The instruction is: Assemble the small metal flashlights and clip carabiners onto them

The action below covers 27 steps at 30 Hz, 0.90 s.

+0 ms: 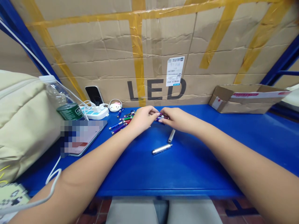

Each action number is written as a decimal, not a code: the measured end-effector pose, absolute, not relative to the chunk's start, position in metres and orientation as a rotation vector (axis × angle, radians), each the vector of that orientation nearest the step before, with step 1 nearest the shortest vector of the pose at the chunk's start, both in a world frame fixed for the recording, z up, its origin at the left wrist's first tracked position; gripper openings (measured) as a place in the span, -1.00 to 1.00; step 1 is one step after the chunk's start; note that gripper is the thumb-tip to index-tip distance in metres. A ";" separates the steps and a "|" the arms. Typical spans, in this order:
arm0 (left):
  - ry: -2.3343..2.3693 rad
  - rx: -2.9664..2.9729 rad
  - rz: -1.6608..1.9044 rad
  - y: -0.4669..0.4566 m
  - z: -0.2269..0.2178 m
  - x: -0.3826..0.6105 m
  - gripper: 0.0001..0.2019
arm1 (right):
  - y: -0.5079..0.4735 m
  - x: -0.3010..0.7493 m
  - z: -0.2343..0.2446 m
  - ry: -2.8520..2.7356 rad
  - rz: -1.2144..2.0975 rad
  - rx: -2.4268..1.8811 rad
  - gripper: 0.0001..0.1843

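Above the middle of the blue table, my left hand point(145, 117) and my right hand point(178, 118) meet at the fingertips. Between them is a slim purple penlight point(160, 118), mostly covered by fingers. My right hand is closed around it, and the fingers of my left hand pinch its near end. Below my hands lie a silver penlight point(161, 149) and a shorter-looking silver penlight point(171, 136), both apart from my fingers. Left of my left hand is a loose pile of penlights point(121, 123) in blue, purple, green and red, partly hidden by my wrist.
At left are a beige bag point(25, 118), a plastic bottle point(67, 102), a tablet-like device point(86, 140) and a white power strip point(99, 113) with cables. A phone point(93, 95) leans against the cardboard point(112, 62) behind. An open carton point(245, 102) stands back right.
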<state>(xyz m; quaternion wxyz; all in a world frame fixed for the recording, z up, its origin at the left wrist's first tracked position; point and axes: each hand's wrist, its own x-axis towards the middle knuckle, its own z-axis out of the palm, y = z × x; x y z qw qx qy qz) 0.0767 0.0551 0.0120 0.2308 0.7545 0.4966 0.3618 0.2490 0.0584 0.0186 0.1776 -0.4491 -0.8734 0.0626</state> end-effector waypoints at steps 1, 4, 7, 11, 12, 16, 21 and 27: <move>1.366 2.089 0.999 0.057 0.012 0.078 -0.91 | 0.060 0.250 0.018 -2.514 0.107 -1.308 -0.81; 1.348 2.297 0.981 0.066 0.005 0.082 -0.84 | 0.065 0.255 0.017 -2.582 -0.071 -1.482 -0.75; 1.329 2.679 0.755 0.072 -0.008 0.082 -0.69 | 0.069 0.261 0.017 -2.568 -0.081 -1.557 -0.73; 1.384 2.959 0.278 0.069 -0.016 0.081 -0.73 | 0.072 0.266 0.017 -2.489 0.169 -1.555 -0.74; 1.403 3.001 0.235 0.067 -0.015 0.081 -0.76 | 0.073 0.266 0.016 -2.468 0.228 -1.552 -0.74; 1.387 2.976 0.372 0.058 -0.010 0.079 -0.77 | 0.076 0.268 0.013 -2.457 0.306 -1.510 -0.75; 1.300 2.789 0.691 0.049 -0.005 0.071 -0.75 | 0.072 0.267 0.015 -2.481 0.260 -1.461 -0.80; 1.283 2.719 0.744 0.043 -0.002 0.069 -0.77 | 0.068 0.263 0.018 -2.519 0.284 -1.439 -0.80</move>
